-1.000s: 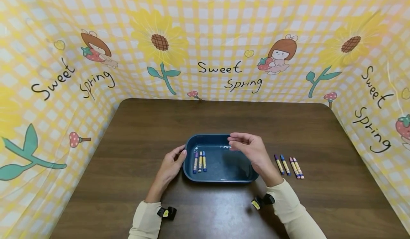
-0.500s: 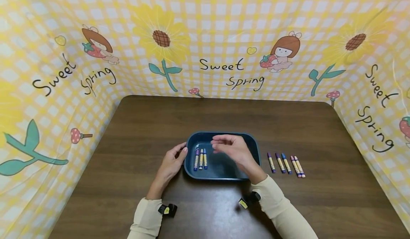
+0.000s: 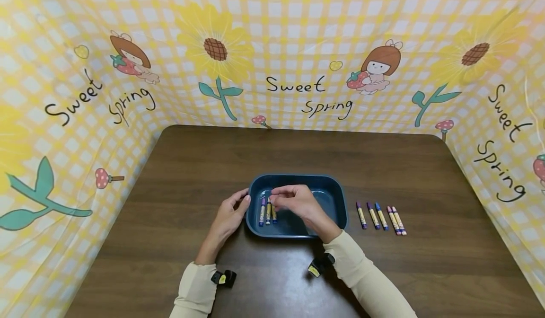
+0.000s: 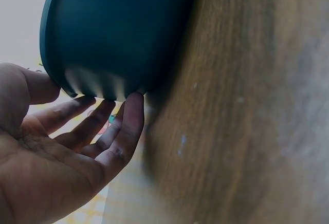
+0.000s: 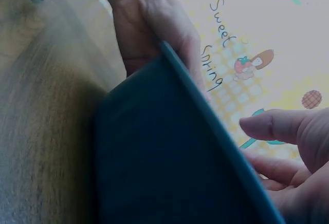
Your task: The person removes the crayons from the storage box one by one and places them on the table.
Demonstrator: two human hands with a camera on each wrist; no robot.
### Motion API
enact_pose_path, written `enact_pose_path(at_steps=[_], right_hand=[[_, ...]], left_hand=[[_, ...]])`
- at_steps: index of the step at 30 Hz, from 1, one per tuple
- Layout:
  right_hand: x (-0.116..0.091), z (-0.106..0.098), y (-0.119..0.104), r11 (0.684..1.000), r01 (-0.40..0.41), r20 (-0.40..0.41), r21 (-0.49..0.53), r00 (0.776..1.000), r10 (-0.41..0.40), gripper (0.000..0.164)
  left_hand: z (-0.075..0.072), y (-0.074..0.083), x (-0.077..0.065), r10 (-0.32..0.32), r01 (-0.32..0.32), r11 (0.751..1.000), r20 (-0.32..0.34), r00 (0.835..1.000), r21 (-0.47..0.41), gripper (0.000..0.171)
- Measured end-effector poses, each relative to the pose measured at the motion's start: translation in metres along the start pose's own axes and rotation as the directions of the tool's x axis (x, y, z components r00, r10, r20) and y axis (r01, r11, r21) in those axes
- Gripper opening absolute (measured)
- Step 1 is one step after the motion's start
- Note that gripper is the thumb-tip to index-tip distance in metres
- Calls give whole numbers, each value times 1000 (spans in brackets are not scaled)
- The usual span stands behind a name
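A dark blue tray (image 3: 323, 181) stands on the table. My left hand (image 3: 230, 216) touches its left end; in the left wrist view the fingertips rest on the outer wall, with the thumb near the rim. Three crayons lie side by side in the tray's left part: a purple one (image 3: 261, 214), a yellow one (image 3: 268, 214) and a blue one (image 3: 274, 216). My right hand (image 3: 300, 204) reaches over the tray, fingertips at the blue crayon's upper end, which they hide. In the right wrist view its thumb stands apart from the fingers, whose tips are behind the rim.
Right of the tray, several more crayons lie on the brown table (image 3: 204, 162): a purple one (image 3: 361, 215), another purple one (image 3: 373, 215), a blue one (image 3: 381, 216) and a pink pair (image 3: 397, 221). A yellow checked cloth (image 3: 298, 34) encloses the back and sides.
My right hand has moved left across the tray and down to the crayons in it, uncovering a purple crayon on the table. The left hand stays at the tray's end.
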State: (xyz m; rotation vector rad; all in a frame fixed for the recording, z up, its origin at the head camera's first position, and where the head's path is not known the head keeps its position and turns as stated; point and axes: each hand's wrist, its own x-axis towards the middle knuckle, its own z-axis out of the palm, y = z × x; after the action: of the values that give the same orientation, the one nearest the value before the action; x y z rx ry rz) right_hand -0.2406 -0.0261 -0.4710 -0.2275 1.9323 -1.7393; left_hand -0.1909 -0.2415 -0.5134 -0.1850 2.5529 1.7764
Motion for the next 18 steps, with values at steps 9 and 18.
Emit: enact_pose_path(at_steps=[9, 18], right_hand=[[5, 4, 10, 991, -82, -73, -106, 995, 75, 27], [10, 9, 20, 911, -77, -155, -404, 988, 15, 34]], left_hand=[[3, 0, -1, -11, 11, 1000, -7, 1000, 7, 42], [3, -1, -1, -24, 24, 999, 0, 1000, -26, 44]])
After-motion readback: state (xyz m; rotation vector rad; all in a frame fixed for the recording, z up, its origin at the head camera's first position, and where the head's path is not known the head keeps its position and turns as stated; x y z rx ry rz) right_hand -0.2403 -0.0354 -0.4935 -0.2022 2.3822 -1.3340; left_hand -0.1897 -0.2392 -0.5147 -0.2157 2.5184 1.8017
